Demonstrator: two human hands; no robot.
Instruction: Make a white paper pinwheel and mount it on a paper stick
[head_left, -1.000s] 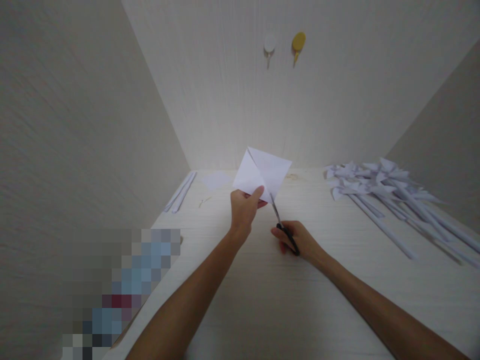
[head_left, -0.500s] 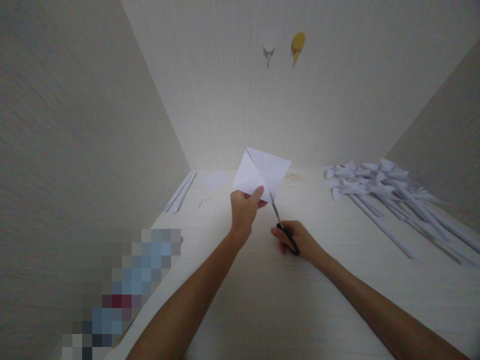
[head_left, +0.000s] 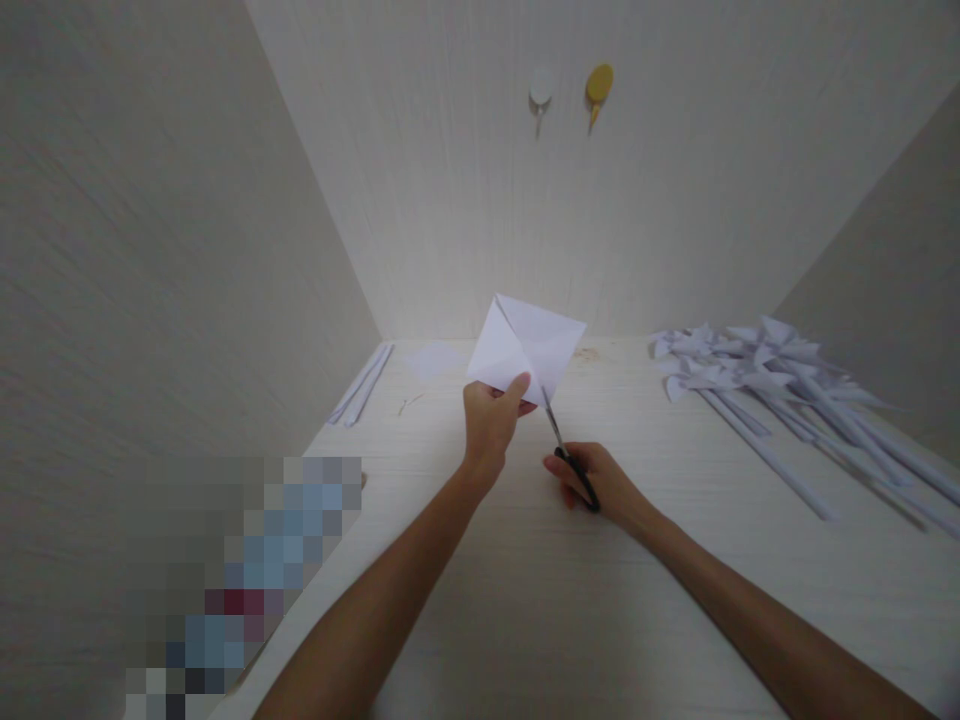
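Note:
A square sheet of white paper (head_left: 546, 340) with a diagonal crease or slit is held up above the table. My left hand (head_left: 491, 425) pinches its near left edge, thumb on top and fingers underneath. In my right hand (head_left: 596, 475) are black-handled scissors (head_left: 574, 475), with fingers closed round the handles. The scissor blades point up and away, their tips at the paper's near corner, just right of my left thumb. Whether the blades are fully closed is too small to tell.
Several white paper pinwheels (head_left: 772, 350) on rolled paper sticks lie piled at the right. Rolled paper sticks (head_left: 364, 385) and a flat paper sheet (head_left: 433, 358) lie at the back left. A white hook (head_left: 540, 88) and a yellow hook (head_left: 599, 85) are on the back wall (head_left: 450, 200).
Almost nothing differs. The whole view has shifted very slightly, and both hands, paper and scissors keep nearly the same arrangement.

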